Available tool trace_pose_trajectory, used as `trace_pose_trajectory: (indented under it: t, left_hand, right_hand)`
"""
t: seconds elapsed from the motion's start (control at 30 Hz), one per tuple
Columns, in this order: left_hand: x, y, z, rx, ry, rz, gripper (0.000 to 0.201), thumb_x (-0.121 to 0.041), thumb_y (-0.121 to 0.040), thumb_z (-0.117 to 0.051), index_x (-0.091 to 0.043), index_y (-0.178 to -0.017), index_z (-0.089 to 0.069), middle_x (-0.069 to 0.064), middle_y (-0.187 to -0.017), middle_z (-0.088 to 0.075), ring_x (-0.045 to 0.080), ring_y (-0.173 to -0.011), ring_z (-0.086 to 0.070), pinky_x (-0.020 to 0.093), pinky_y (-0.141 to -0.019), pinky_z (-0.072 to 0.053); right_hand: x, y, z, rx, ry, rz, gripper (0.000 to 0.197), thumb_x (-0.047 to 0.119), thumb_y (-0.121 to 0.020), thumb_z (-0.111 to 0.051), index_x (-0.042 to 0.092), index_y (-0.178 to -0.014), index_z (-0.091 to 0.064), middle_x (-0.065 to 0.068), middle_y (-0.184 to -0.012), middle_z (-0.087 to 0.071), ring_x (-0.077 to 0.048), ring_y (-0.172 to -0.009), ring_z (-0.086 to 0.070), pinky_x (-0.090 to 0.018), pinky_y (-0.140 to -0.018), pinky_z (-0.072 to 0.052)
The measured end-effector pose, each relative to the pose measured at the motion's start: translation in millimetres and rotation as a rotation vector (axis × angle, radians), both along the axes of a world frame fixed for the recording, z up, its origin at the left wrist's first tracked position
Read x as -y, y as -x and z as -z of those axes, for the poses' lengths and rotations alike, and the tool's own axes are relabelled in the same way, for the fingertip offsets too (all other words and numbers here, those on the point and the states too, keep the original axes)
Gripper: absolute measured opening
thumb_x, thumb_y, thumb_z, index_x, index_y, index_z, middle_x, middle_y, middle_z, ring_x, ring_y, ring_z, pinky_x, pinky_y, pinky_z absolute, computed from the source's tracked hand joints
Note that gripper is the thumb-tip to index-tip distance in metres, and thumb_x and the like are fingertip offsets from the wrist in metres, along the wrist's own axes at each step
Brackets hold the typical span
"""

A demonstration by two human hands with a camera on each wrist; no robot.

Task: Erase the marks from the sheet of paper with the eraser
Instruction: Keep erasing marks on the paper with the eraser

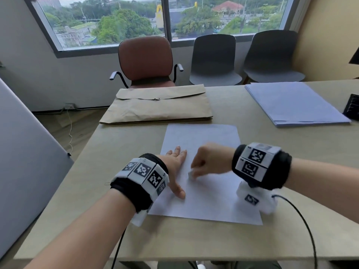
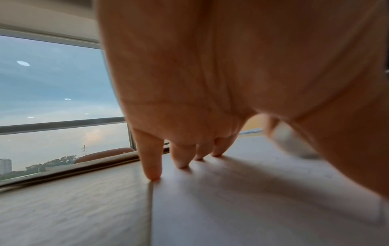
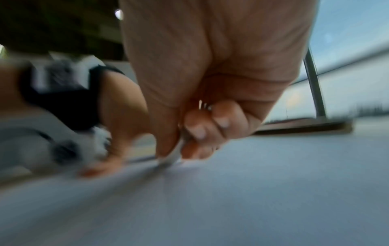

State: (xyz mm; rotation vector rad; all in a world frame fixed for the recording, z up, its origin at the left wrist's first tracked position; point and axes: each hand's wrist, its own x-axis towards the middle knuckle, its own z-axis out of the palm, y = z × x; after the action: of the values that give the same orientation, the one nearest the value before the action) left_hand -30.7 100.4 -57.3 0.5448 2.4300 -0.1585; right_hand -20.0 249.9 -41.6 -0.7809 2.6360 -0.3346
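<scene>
A white sheet of paper (image 1: 209,200) lies on the beige table (image 1: 97,220) in front of me. My left hand (image 1: 177,167) lies flat on the sheet's left edge with straight fingers (image 2: 181,158) pressing it down. My right hand (image 1: 206,164) pinches a small white eraser (image 1: 191,175) between thumb and curled fingers, its tip touching the paper just right of the left hand. The right wrist view shows the eraser (image 3: 171,158) pressed on the sheet (image 3: 252,191), blurred. In the left wrist view the eraser (image 2: 292,143) is a blurred white shape. Marks on the paper are too faint to make out.
A brown paper envelope (image 1: 159,107) lies beyond the sheet. A stack of white paper (image 1: 295,103) sits at the back right, with a black object (image 1: 352,108) at the right edge. A brown armchair (image 1: 145,61) and two grey chairs (image 1: 213,59) stand behind the table.
</scene>
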Motion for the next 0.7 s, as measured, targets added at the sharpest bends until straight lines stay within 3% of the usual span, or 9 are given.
trace_pose_trajectory:
  t: [0.07,0.13,0.23,0.33,0.47,0.53,0.6,0.7]
  left_hand:
    - [0,0,0,-0.005,-0.011,-0.003,0.129,-0.046,-0.069,-0.077,-0.012,-0.147,0.020,0.007,-0.156,0.023,0.021,-0.146,0.012,0.037,-0.120,-0.005]
    - [0,-1,0,-0.003,-0.011,-0.002,0.128,-0.045,-0.070,-0.077,-0.012,-0.147,0.020,0.007,-0.156,0.023,0.021,-0.146,0.012,0.036,-0.120,-0.005]
    - [-1,-1,0,-0.004,0.006,0.009,0.128,-0.046,-0.071,-0.076,-0.011,-0.146,0.022,0.007,-0.155,0.023,0.022,-0.146,0.012,0.036,-0.120,-0.006]
    - [-1,-1,1,-0.003,0.012,0.011,0.128,-0.047,-0.071,-0.076,-0.011,-0.146,0.022,0.007,-0.155,0.024,0.022,-0.146,0.012,0.037,-0.120,-0.006]
    - [-1,-1,0,-0.002,-0.008,0.001,0.129,-0.046,-0.070,-0.077,-0.012,-0.147,0.021,0.007,-0.156,0.023,0.022,-0.146,0.011,0.036,-0.120,-0.005]
    - [-1,-2,0,0.000,-0.015,-0.006,0.128,-0.046,-0.070,-0.077,-0.013,-0.147,0.021,0.007,-0.156,0.023,0.022,-0.146,0.012,0.036,-0.120,-0.005]
    - [-1,-2,0,0.003,-0.014,-0.010,0.129,-0.045,-0.070,-0.077,-0.013,-0.146,0.021,0.007,-0.155,0.023,0.023,-0.146,0.013,0.037,-0.120,-0.005]
    - [-1,-1,1,0.010,0.001,-0.004,0.130,-0.047,-0.069,-0.076,-0.012,-0.146,0.023,0.007,-0.155,0.024,0.023,-0.145,0.013,0.038,-0.120,-0.005]
  right_hand:
    - [-1,14,-1,-0.103,0.025,0.084,0.029,0.027,-0.086,-0.058,0.004,-0.070,-0.066,-0.004,-0.053,-0.049,-0.021,-0.061,-0.042,-0.026,-0.055,-0.032]
    - [1,13,3,-0.136,0.043,0.097,0.031,0.023,-0.086,-0.056,0.006,-0.059,-0.057,-0.001,-0.048,-0.040,-0.023,-0.062,-0.038,-0.027,-0.060,-0.030]
    - [4,-13,10,-0.036,0.044,-0.025,0.025,0.023,-0.086,-0.057,0.006,-0.069,-0.065,0.002,-0.043,-0.039,-0.018,-0.053,-0.039,-0.022,-0.057,-0.029]
    - [3,-17,4,0.061,0.041,-0.055,0.028,0.029,-0.085,-0.060,0.019,-0.059,-0.062,0.008,-0.041,-0.043,-0.010,-0.048,-0.044,-0.016,-0.052,-0.031]
    - [2,13,-1,-0.105,0.023,0.092,0.027,0.030,-0.086,-0.059,0.014,-0.066,-0.066,0.001,-0.053,-0.047,-0.018,-0.055,-0.040,-0.024,-0.061,-0.033]
    - [4,10,2,-0.142,0.034,0.099,0.028,0.026,-0.087,-0.057,0.010,-0.066,-0.065,0.002,-0.050,-0.042,-0.021,-0.056,-0.038,-0.025,-0.061,-0.030]
    - [7,-5,7,-0.085,0.043,0.011,0.024,0.023,-0.087,-0.057,0.006,-0.074,-0.068,0.004,-0.045,-0.037,-0.019,-0.054,-0.036,-0.024,-0.057,-0.028]
    - [8,-16,6,0.035,0.055,-0.041,0.020,0.026,-0.085,-0.061,0.015,-0.071,-0.070,0.014,-0.042,-0.051,-0.011,-0.049,-0.044,-0.013,-0.051,-0.027]
